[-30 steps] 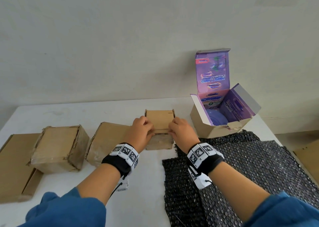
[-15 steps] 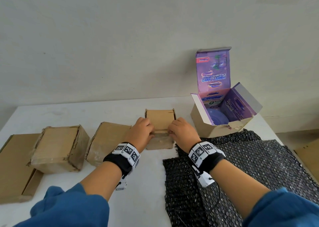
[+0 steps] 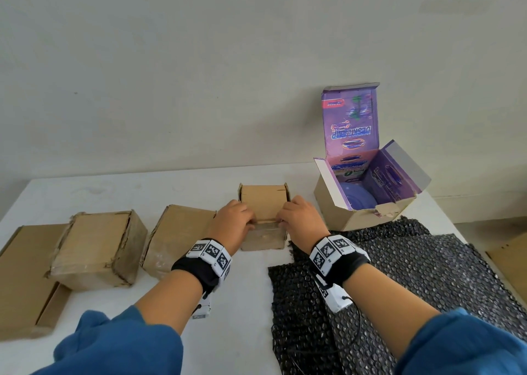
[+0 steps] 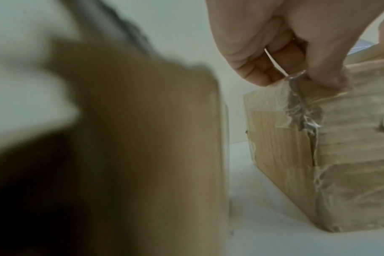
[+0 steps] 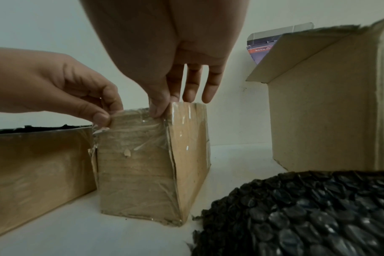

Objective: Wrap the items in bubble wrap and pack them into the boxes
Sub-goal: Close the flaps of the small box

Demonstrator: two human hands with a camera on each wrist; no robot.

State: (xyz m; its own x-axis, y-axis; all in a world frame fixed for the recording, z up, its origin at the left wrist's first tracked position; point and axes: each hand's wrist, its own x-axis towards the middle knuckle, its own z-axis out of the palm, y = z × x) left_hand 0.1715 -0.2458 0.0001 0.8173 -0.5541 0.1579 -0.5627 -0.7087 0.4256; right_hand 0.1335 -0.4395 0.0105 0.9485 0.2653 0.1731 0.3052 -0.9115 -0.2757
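A small brown cardboard box stands mid-table, covered in clear tape. Both hands are at its front top edge. My left hand pinches the taped front-left corner between thumb and forefinger. My right hand holds the front-right corner, thumb on the front face and fingers over the top. A black sheet of bubble wrap lies flat to the right of the box, under my right forearm. An open purple printed box at the back right holds a blue round item.
Left of the small box sit two closed cardboard boxes, and a flatter carton lies at the table's left edge. The nearer one almost touches my left hand. The white table ends at a plain wall.
Both hands stay at the small box's front top edge, with only slight shifts of the fingers. The box has not moved.
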